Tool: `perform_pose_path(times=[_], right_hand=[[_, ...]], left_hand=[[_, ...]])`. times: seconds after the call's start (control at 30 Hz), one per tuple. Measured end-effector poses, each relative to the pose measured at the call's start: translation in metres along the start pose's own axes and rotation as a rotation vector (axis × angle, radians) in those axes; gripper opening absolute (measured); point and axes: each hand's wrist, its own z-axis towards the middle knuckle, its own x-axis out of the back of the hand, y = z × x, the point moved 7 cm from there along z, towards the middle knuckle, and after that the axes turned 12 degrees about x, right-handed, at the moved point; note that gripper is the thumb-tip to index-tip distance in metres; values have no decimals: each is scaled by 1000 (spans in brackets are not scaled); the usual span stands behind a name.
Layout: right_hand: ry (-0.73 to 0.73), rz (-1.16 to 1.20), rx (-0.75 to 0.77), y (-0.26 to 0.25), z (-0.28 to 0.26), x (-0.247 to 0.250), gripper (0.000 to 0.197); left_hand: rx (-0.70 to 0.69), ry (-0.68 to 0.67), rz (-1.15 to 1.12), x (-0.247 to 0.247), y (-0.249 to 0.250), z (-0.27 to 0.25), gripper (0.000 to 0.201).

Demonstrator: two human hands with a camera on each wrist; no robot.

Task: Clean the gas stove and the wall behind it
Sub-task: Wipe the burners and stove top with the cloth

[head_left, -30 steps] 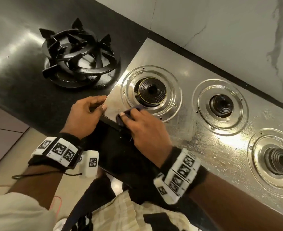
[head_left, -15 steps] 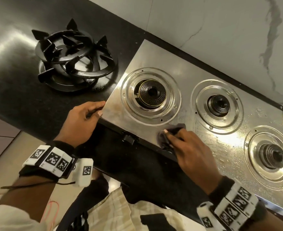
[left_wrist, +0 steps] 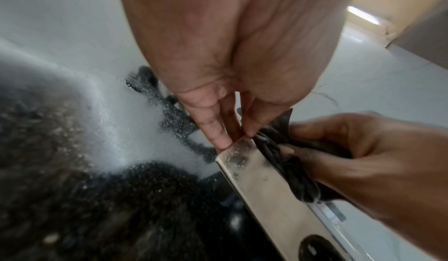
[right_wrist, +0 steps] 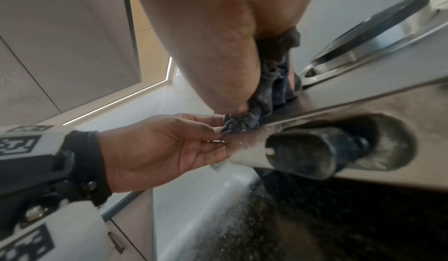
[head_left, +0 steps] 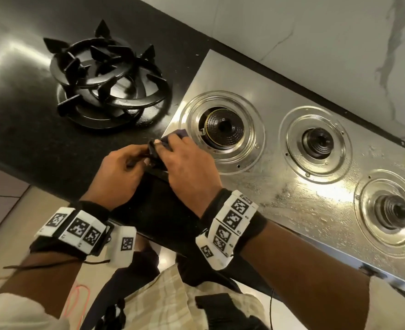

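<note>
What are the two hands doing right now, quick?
Left hand: pinching a corner of the cloth at the stove corner.
Right hand: gripping the bunched cloth, pressing it on the stove.

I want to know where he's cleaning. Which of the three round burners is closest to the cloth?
The leftmost burner, beside the stacked black grates; the cloth touches its ring.

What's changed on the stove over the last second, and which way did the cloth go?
The right hand wiped the dark blue cloth rightward along the steel gas stove's front edge, then brought it back to the left corner. The left hand, earlier just bracing that corner, now pinches the cloth's end too. The stacked black iron pan supports on the dark counter stayed put.
</note>
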Motion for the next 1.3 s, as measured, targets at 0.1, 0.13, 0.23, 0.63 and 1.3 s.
perform_pose_path(times=[0.1, 0.13, 0.23, 0.63, 1.3], right_hand=[[3, 10, -9, 6, -24, 1, 41], [6, 9, -25, 10, -37, 2, 42], [-18, 18, -67, 26, -84, 0, 48], [96, -27, -390, 150, -153, 31, 32], [-2, -69, -341, 197, -83, 46, 32]], left_hand=[[-2, -7, 7, -1, 4, -1, 35], [5, -9, 19, -1, 4, -1, 35], [15, 12, 57, 0, 5, -1, 36], [-153, 110, 362, -37, 33, -10, 64], [-260, 72, 403, -48, 74, -3, 58]])
